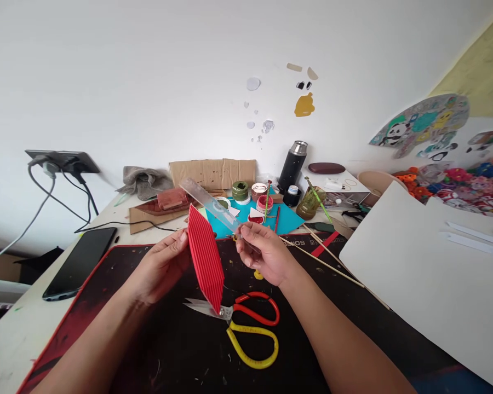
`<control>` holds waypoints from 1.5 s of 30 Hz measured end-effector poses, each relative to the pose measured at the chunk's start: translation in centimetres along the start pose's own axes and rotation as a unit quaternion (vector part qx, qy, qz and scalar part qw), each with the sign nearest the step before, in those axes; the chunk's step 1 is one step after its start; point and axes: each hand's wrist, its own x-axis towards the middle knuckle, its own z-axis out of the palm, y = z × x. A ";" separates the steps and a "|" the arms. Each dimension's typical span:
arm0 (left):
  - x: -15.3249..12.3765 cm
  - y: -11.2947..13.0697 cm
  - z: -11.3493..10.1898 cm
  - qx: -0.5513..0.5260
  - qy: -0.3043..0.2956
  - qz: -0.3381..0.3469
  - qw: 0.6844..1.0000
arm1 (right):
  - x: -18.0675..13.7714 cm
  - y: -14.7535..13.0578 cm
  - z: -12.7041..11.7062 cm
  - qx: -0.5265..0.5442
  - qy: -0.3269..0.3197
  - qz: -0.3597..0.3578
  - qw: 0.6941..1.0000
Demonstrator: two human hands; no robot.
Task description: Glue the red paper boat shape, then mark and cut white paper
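My left hand (166, 260) grips the edge of a piece of red corrugated paper (206, 257), held upright and tilted above the dark mat. Between the fingers and thumb of my right hand (265, 249) is one end of a clear plastic ruler (211, 205), whose other end points up and left behind the red paper. Below both hands lie scissors (252, 328) with one red and one yellow handle, blades pointing left. The lower tip of the red paper overlaps the scissors in view; whether they touch I cannot tell.
A black phone (81, 264) lies at left. Paint jars (240, 191) stand on a blue sheet (213, 225) at the back, near a black thermos (293, 164). Thin sticks (328, 261) lie right of my hand, beside large white sheets (414, 279). A cable (127, 222) crosses the table.
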 end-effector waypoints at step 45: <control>-1.2 -1.3 0.0 0.003 -0.129 -0.095 0.987 | -0.5 1.3 1.6 0.050 -0.043 0.064 0.996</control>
